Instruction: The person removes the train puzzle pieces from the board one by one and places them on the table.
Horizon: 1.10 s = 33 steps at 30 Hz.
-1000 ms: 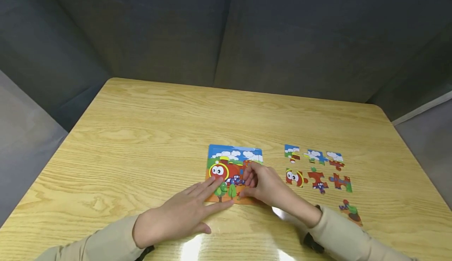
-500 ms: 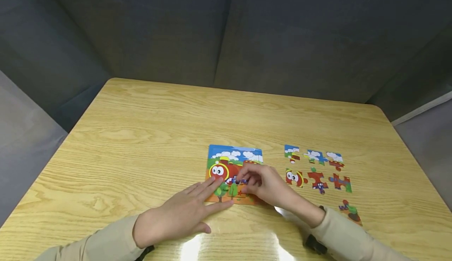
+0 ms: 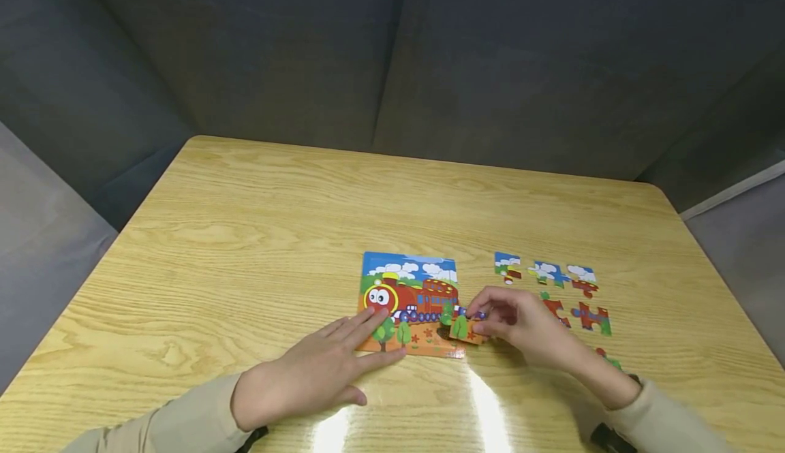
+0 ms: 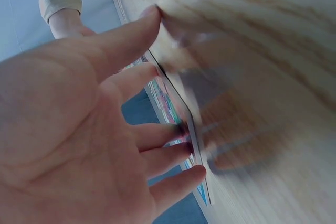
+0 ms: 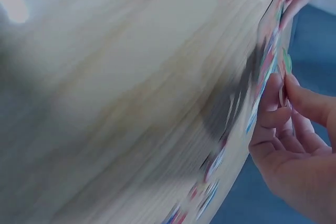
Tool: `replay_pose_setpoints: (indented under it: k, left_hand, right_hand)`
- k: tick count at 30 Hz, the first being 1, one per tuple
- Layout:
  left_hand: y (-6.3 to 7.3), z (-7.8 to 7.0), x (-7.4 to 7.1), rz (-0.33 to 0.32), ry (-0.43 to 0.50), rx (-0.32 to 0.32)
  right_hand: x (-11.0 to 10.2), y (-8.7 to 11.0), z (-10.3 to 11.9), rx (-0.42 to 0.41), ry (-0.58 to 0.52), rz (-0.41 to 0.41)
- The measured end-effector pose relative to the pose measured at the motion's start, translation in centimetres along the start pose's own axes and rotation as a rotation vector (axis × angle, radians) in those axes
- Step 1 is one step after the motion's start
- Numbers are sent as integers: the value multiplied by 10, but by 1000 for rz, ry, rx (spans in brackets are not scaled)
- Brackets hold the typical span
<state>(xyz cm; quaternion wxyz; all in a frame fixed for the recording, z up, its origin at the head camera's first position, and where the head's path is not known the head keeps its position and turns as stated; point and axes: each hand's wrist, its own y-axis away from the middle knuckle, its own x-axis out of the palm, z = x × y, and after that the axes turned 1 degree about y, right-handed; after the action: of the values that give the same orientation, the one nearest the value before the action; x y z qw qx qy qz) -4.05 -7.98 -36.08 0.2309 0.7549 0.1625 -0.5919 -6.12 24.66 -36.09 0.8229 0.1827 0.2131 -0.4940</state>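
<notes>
A puzzle board (image 3: 423, 272) printed with a red cartoon train lies mid-table in the head view. Spread and mostly straight, the fingers of my left hand (image 3: 309, 371) rest on its lower left corner. Just off the board's lower right edge, my right hand (image 3: 524, 320) pinches a puzzle piece (image 3: 460, 328) with a green tree on orange ground. That piece is tilted and overlaps the board's corner in this view. The right wrist view shows the piece (image 5: 286, 61) between thumb and index finger, with the other fingers curled beneath.
Loose puzzle pieces lie in rows right of the board, among them a sky piece (image 3: 507, 263), a cloud piece (image 3: 581, 274) and a red carriage piece (image 3: 591, 318). My right hand and forearm partly cover the nearer ones. Dark curtains (image 3: 392, 58) stand behind the wooden table (image 3: 245, 201).
My right hand has lifted the tree piece from the board's lower middle and carried it right, past the board's lower right corner. My left hand has stayed in place.
</notes>
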Motion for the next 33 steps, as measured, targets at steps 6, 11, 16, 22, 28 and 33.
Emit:
replay_pose_setpoints:
  k: [6, 11, 16, 22, 28, 33]
  left_hand:
    - [0, 0, 0, 5, 2, -1]
    - [0, 0, -1, 12, 12, -5]
    - [0, 0, -1, 19, 26, -9]
    - [0, 0, -1, 22, 34, -8]
    - [0, 0, 0, 15, 20, -4]
    - [0, 1, 0, 6, 4, -2]
  right_hand:
    - [-24, 30, -22, 34, 39, -46]
    - [-35, 51, -37, 170, 77, -111]
    - [-42, 69, -46, 191, 239, -190]
    - [-45, 81, -47, 198, 461, -252]
    - [-44, 83, -45, 268, 536, -233]
    - [-43, 82, -46, 297, 564, -216]
